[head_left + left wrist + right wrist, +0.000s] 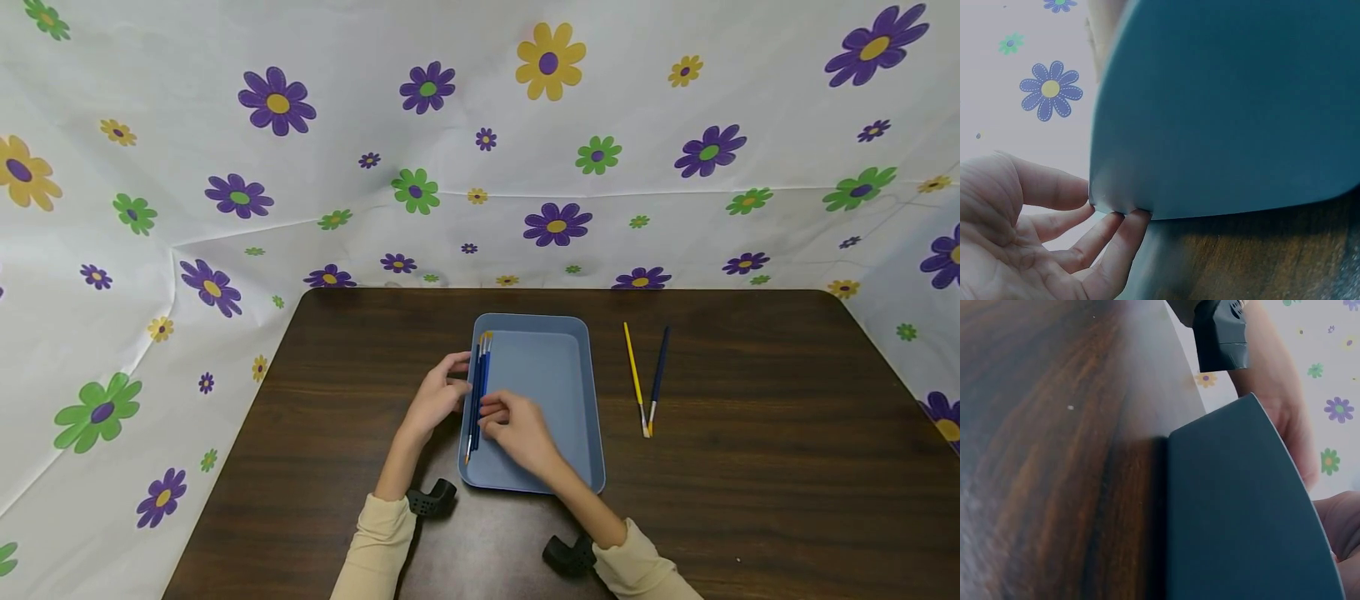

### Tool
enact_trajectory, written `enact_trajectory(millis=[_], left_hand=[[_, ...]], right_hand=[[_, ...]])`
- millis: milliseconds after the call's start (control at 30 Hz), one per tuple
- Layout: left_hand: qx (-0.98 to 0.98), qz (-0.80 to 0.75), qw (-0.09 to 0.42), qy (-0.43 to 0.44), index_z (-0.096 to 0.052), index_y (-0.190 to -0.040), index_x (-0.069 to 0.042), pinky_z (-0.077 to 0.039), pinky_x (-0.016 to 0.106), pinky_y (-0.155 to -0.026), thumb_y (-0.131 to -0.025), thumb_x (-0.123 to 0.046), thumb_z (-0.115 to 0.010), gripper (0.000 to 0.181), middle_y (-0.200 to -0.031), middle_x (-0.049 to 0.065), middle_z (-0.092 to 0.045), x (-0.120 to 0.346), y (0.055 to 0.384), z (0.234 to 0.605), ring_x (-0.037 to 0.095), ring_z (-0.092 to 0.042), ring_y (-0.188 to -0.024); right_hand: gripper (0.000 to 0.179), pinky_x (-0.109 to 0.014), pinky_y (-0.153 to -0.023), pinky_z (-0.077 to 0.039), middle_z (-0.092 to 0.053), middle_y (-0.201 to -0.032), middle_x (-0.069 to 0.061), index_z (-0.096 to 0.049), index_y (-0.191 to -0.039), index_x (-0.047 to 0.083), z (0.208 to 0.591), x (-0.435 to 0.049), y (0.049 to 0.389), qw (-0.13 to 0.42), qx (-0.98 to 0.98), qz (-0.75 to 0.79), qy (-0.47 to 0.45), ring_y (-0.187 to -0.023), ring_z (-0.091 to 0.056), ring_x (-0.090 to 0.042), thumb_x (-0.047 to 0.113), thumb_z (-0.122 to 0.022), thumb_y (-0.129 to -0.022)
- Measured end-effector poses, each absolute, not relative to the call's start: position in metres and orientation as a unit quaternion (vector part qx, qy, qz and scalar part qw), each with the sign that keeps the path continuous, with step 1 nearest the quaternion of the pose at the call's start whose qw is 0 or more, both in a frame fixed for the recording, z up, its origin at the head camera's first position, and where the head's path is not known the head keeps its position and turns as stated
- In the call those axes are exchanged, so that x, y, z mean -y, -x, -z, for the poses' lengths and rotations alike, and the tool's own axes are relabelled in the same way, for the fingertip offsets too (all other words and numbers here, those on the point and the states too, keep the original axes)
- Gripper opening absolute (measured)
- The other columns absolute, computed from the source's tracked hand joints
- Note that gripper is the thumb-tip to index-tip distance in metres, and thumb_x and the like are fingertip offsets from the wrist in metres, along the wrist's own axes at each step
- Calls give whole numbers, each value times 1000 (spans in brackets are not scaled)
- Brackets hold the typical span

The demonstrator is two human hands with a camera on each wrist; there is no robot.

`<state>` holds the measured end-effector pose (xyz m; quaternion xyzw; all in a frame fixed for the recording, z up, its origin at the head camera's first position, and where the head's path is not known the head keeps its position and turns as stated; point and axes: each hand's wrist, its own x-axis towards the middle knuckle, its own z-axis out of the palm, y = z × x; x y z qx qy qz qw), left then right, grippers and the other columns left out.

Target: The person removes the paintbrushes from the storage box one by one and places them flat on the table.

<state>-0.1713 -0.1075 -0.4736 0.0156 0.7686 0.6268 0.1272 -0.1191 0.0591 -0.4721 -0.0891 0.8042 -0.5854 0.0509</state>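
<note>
A blue-grey tray [543,400] lies on the table, and several blue paintbrushes [483,367] lie lengthwise along its left side. Most show pale ferrules and yellowish bristles toward the far end; one dark brush has its bristles [468,454] at the near end. My left hand [435,400] touches the tray's left rim, its fingertips [1138,219] right at the edge. Inside the tray, my right hand [517,425] has loosely bent fingers beside the handles, thumb and forefinger apart. The tray's outer wall [1235,512] hides the brushes in the right wrist view.
Right of the tray, a yellow-handled paintbrush [633,367] and a dark blue paintbrush [661,367] lie on the brown table [750,400], bristle ends together. A flowered white cloth [465,108] hangs behind the table. Both wrists wear black camera mounts [432,500].
</note>
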Motion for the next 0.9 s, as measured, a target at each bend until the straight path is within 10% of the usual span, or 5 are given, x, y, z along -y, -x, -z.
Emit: enact_trajectory(millis=[900], left_hand=[[-766,-629,131,-11,-51,-150,-3,-58,38,-70,-94,1,-55,56,-141,23,-54,108,172,474,30,-63,-100]], right_hand=[[33,-31,-73,-60,-72,-103,-21,-65,-120,-14,476,-51,120,77,-792,599,83,-90,-73,-32,-16,-64,-86]])
